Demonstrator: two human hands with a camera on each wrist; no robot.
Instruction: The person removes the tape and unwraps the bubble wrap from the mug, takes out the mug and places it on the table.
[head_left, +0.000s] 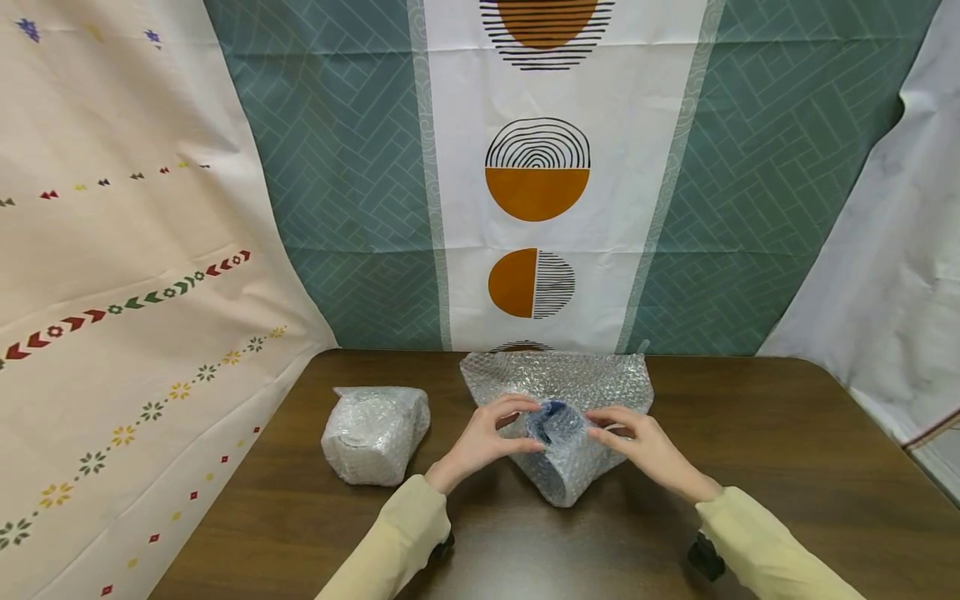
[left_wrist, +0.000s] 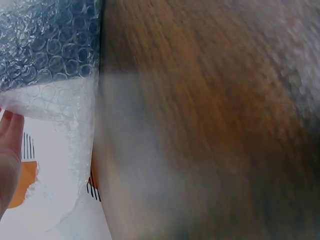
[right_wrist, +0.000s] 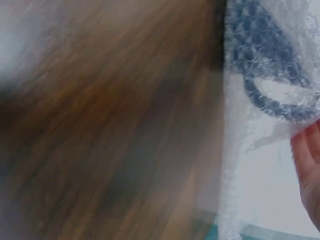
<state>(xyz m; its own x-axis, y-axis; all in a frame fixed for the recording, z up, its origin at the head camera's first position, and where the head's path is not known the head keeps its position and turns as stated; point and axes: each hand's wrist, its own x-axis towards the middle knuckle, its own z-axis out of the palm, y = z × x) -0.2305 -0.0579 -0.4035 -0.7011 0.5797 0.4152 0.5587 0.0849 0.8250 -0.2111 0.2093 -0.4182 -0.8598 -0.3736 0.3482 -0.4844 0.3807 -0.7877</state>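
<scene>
A blue mug [head_left: 553, 412] lies in a sheet of bubble wrap [head_left: 577, 375] at the middle of the table, its open end partly covered by the film. Its looped handle [right_wrist: 257, 96] shows through the wrap in the right wrist view. From the left, my left hand [head_left: 486, 435] holds the wrap beside the mug, thumb and fingers bent toward it. On the other side my right hand [head_left: 651, 450] pinches the wrap near the mug's rim. One corner of the film hangs toward the near side.
Another bubble-wrapped bundle [head_left: 375, 435] sits to the left on the brown wooden table [head_left: 750, 442]. A patterned cloth [head_left: 570, 100] hangs behind the table's far edge, with light cloths [head_left: 112, 275] along the sides.
</scene>
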